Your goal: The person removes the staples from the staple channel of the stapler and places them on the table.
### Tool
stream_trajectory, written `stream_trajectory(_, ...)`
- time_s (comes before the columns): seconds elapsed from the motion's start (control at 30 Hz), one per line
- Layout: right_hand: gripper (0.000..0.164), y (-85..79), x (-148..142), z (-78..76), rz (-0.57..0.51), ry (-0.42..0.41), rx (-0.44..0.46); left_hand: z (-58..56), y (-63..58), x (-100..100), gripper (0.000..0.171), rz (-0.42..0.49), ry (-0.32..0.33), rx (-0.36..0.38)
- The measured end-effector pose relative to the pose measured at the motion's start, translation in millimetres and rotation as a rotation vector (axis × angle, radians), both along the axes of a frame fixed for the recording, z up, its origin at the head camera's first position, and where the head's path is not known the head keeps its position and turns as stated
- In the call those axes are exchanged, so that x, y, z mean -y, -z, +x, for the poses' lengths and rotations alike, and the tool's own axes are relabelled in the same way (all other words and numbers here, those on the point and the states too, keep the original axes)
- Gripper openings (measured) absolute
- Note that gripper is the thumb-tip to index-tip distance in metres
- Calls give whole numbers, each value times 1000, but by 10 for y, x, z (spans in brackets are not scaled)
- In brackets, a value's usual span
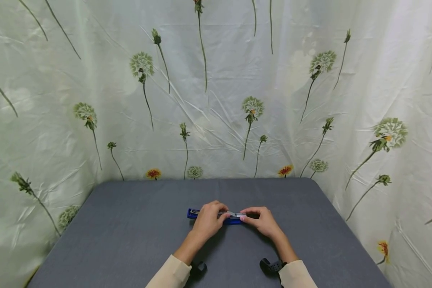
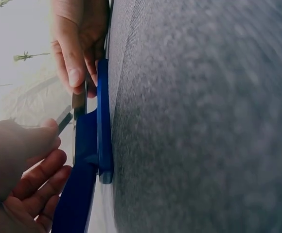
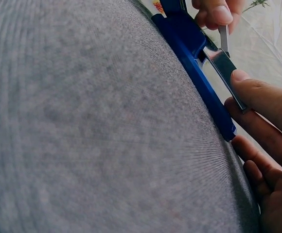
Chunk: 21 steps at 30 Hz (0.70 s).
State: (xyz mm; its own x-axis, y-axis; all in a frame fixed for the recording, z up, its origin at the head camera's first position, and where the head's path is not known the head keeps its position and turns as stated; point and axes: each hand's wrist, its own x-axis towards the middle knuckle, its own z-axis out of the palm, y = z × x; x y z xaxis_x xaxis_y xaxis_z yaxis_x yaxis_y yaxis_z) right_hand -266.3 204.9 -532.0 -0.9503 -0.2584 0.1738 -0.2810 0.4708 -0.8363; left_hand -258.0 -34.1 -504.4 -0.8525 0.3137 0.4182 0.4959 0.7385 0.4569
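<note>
A blue stapler (image 1: 192,214) lies on the table with its top cover swung wide back to the left. My left hand (image 1: 209,220) pinches a short strip of staples (image 3: 224,39) between thumb and fingers, tilted, its lower end right at the metal magazine (image 3: 220,67). My right hand (image 1: 263,221) holds the front end of that magazine, thumb on top and a finger beneath. In the right wrist view the magazine stands raised off the blue base (image 3: 206,97). The lower fingers of my right hand are at the base's front tip.
A dark grey cloth covers the table (image 1: 129,232). Behind it hangs a pale curtain (image 1: 216,120) printed with dandelions. Black wrist straps (image 1: 271,266) sit by both cream sleeves (image 1: 298,274).
</note>
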Motion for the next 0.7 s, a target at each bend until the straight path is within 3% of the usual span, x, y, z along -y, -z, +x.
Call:
stream_trajectory(0.43,23,2,-2,-13,-8,7,6,13,-44,115,14,50,14,10)
stream_trajectory(0.7,22,5,10,-7,4,18,12,47,-90,176,15,72,20,-23)
